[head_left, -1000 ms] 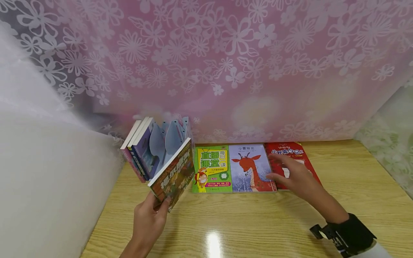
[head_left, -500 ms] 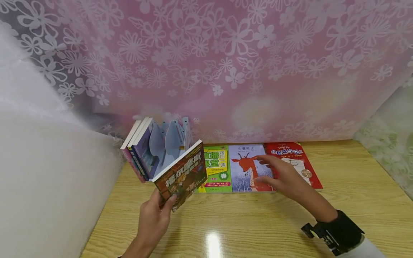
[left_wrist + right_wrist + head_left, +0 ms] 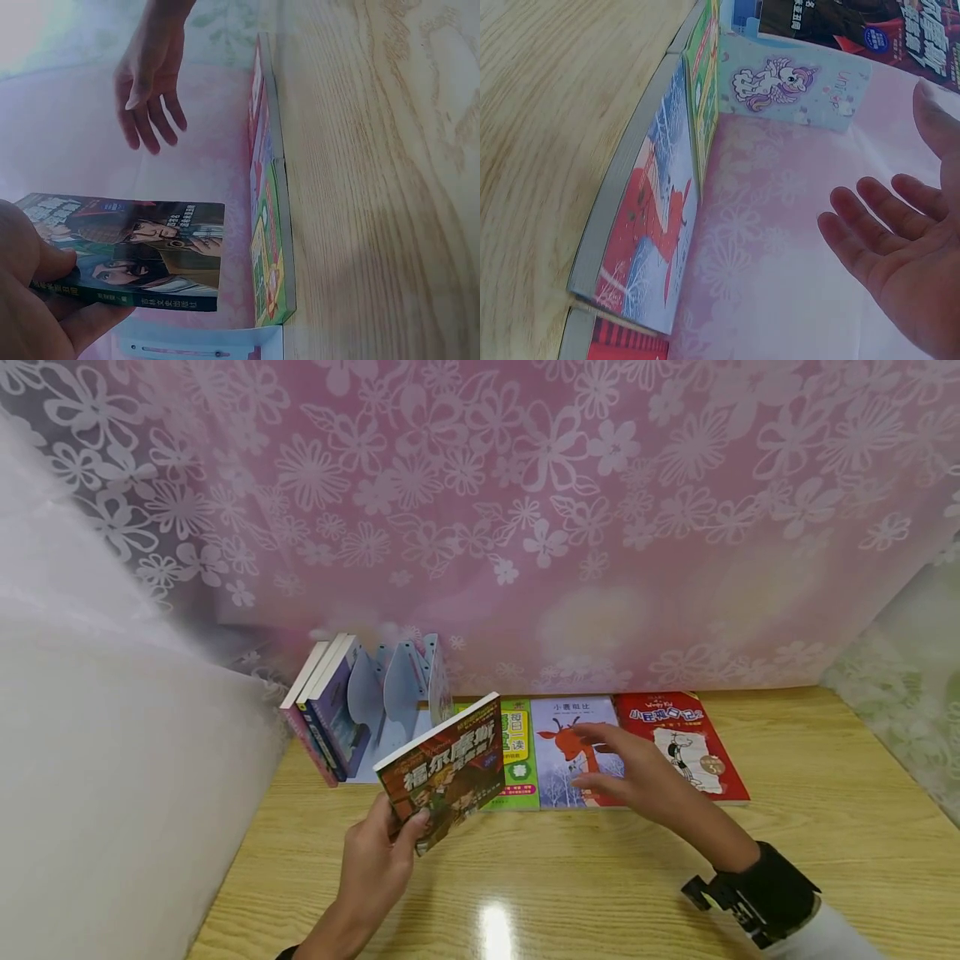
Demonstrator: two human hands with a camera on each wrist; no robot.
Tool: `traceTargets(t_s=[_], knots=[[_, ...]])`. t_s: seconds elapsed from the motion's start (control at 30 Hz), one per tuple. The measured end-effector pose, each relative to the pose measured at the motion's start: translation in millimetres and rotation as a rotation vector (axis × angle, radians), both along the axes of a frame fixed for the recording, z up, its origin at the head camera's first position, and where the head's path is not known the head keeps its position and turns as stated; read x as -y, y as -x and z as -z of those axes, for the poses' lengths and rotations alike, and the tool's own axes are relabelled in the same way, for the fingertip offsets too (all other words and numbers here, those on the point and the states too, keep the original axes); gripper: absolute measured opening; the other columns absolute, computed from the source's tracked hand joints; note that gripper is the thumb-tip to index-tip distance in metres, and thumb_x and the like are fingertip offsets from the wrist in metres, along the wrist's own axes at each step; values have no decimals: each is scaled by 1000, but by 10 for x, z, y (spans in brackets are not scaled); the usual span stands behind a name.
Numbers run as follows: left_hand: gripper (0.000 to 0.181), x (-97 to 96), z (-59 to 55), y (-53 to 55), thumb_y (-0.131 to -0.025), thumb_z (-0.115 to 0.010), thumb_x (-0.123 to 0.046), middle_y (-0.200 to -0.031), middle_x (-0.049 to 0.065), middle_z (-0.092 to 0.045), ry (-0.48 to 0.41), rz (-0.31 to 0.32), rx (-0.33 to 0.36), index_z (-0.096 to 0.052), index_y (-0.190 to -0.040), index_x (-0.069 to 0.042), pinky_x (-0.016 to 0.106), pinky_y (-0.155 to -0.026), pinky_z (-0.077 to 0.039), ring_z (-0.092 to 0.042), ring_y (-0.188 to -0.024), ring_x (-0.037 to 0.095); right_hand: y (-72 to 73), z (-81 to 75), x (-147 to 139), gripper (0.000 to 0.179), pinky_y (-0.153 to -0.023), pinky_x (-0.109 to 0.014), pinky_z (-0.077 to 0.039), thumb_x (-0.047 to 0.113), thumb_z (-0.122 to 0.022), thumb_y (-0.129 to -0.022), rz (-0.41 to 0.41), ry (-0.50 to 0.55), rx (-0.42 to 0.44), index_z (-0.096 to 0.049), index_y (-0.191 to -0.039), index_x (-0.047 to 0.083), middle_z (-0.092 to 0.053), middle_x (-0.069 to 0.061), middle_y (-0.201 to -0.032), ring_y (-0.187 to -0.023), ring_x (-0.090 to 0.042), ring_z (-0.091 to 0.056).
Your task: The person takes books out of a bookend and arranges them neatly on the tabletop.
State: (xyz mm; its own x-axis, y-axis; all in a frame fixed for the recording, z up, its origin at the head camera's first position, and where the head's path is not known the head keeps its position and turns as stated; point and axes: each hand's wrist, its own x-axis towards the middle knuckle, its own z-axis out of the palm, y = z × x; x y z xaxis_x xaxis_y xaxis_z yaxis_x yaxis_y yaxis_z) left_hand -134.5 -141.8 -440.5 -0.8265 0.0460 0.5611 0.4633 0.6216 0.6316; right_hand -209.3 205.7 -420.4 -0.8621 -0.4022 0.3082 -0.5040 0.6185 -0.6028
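Note:
My left hand (image 3: 378, 860) pinches a brown-covered book (image 3: 453, 772) by its lower left corner, thumb on the front cover. The book is tilted in the air, in front of a pale blue book rack (image 3: 405, 693) and over part of a green book (image 3: 517, 777). In the left wrist view the held book (image 3: 142, 247) shows its spine and cover portraits. My right hand (image 3: 637, 772) hovers over a deer-cover book (image 3: 577, 718), fingers apart, holding nothing. In the right wrist view the right hand (image 3: 900, 240) has its palm turned up and relaxed fingers.
Several books (image 3: 322, 710) stand upright in the rack's left section. A red book (image 3: 686, 743) lies to the right of the deer book, in a row along the pink floral curtain (image 3: 525, 568). White cloth (image 3: 112, 777) borders the wooden table (image 3: 562, 885) on the left.
My left hand has carried the brown book rightward, away from the rack, turning its cover more into view. My right hand has moved left from the red book to above the deer book.

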Motion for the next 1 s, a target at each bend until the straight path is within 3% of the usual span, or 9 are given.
traceTargets(t_s=[0.27, 0.53, 0.87, 1.0], knots=[[32, -95, 14, 41, -87, -77, 6, -96, 20, -79, 2, 44, -69, -62, -115, 4, 18, -61, -61, -80, -78, 27, 27, 21, 106, 70, -92, -48, -63, 25, -85, -86, -47, 25, -7, -55, -146, 9, -71, -8, -129, -116, -32, -72], [33, -181, 7, 66, -85, -78, 6, -92, 19, -79, 5, 61, -64, -62, -113, 4, 17, -58, -59, -80, -76, 24, 33, 50, 221, 70, -97, -50, -60, 25, -84, -87, -105, 52, 9, -53, -148, 9, -67, -13, -140, -121, -34, -70], [33, -290, 4, 59, -88, -77, 3, -91, 15, -78, 2, 118, -16, -61, -117, 1, 17, -54, -52, -76, -70, 15, 50, 105, 350, 64, -95, -46, -62, 12, -87, -81, -206, 116, -125, -58, -137, 4, -69, -13, -131, -117, -34, -72], [34, -309, 15, 71, -87, -77, 2, -91, 13, -78, -1, 132, -26, -61, -118, 0, 16, -54, -50, -74, -67, 13, 56, 114, 383, 64, -97, -41, -62, 12, -85, -83, -224, 145, -72, -57, -140, 9, -68, -9, -133, -120, -30, -71]])
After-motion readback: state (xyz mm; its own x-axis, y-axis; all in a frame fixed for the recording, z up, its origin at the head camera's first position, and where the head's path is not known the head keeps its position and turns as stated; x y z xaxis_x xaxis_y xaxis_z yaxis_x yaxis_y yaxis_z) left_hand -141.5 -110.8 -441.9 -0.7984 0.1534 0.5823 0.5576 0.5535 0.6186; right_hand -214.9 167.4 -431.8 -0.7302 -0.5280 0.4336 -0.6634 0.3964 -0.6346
